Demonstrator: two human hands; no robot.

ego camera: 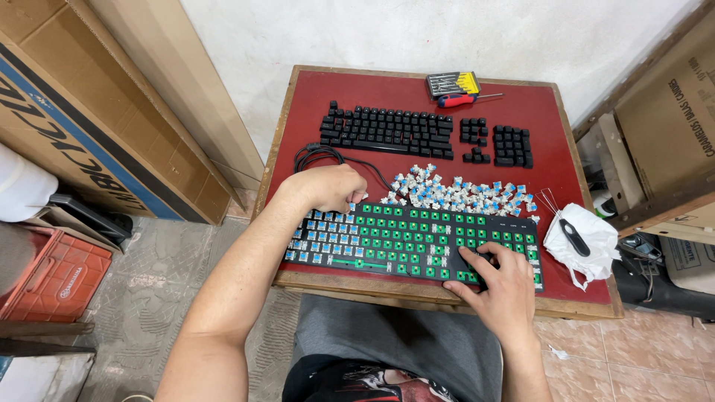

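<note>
Two hands worked on a stripped keyboard frame (417,242) that lay at the near edge of the red bench (547,134). From the head view, the left hand (330,187) curled over the frame's upper left corner, its grip pressed together on what looked like a blue switch, though the fingertips hid it. The right hand (500,279) lay flat with fingers spread, pinning the frame's right end. A heap of loose switches (454,193) sat just behind the frame, with removed keycaps (387,132) farther back. To seat a switch well, I judged it should go in square, pins unbent, while the other hand held the frame steady.
</note>
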